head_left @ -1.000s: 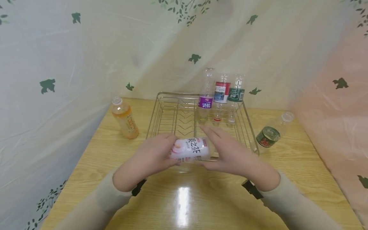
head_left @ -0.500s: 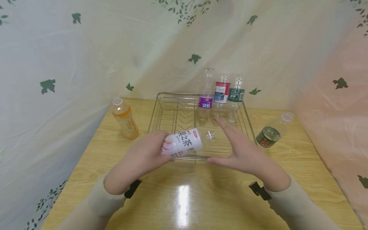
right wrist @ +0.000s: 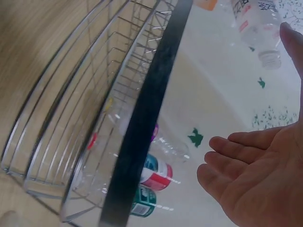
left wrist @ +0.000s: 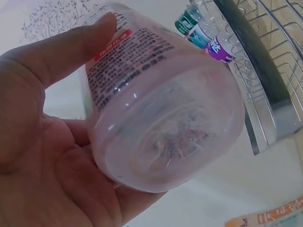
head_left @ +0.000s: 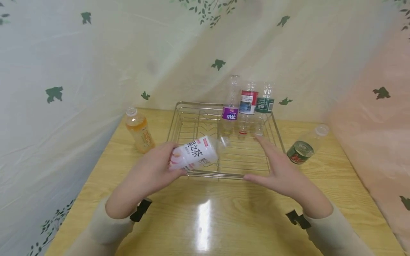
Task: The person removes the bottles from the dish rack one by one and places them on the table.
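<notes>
My left hand [head_left: 148, 170] grips a plastic bottle [head_left: 193, 153] with a white and pink label by its base end. The bottle lies tilted, its neck pointing right and away, over the front left part of a wire rack [head_left: 221, 175]. In the left wrist view, the thumb presses the label beside the clear bottle base [left wrist: 175, 137]. My right hand [head_left: 282, 174] is held out with nothing in it, thumb and fingers spread apart, over the rack's front right corner. Its fingers look straight in the right wrist view.
In the rack's back right stand bottles with a purple label [head_left: 230, 113], a red and blue label [head_left: 248, 103] and a green label [head_left: 264, 105]. An orange drink bottle [head_left: 141, 131] stands left of the rack, a green-labelled bottle [head_left: 302, 149] right of it. A patterned curtain [head_left: 179, 53] hangs behind.
My right hand has come away from the bottle's neck end and moved right. My left hand has carried the bottle left, its neck swinging up and away, now visible.
</notes>
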Demonstrator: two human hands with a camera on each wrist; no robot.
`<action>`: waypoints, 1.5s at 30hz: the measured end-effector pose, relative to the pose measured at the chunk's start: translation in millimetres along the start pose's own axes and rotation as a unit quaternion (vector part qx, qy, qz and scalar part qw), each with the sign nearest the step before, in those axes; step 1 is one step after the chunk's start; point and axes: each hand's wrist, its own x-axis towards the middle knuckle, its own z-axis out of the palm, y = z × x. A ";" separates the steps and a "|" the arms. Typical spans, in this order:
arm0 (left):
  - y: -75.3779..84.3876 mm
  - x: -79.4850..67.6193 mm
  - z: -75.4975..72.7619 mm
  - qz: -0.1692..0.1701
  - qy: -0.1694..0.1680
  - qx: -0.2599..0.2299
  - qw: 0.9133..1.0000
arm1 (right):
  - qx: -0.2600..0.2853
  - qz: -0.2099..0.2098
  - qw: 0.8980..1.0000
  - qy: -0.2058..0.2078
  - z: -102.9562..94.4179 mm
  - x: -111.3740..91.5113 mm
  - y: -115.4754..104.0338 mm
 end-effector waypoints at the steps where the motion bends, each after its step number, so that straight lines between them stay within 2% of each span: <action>1: -1.1 -0.4 -0.1 -0.003 0.002 -0.006 1.000 | 0.002 0.002 1.000 0.000 0.3 -1.4 2.7; 9: -12.8 -3.7 -2.0 -0.027 0.001 -0.044 0.999 | 0.015 0.012 1.000 0.021 2.5 -8.7 17.5; 19: -28.7 -10.0 -4.5 -0.023 0.019 -0.069 0.997 | 0.021 0.058 0.998 0.025 -0.4 -19.0 33.6; 27: -39.0 -14.9 -6.0 -0.010 0.030 -0.094 0.995 | 0.015 0.066 0.997 0.036 -2.9 -21.7 47.6; 36: -48.1 -20.5 -7.6 -0.018 0.048 -0.096 0.994 | 0.024 0.108 0.993 0.032 -6.0 -29.4 58.7; 45: -54.5 -27.5 -11.3 -0.036 0.047 -0.110 0.992 | 0.028 0.116 0.992 0.033 -3.3 -35.5 70.7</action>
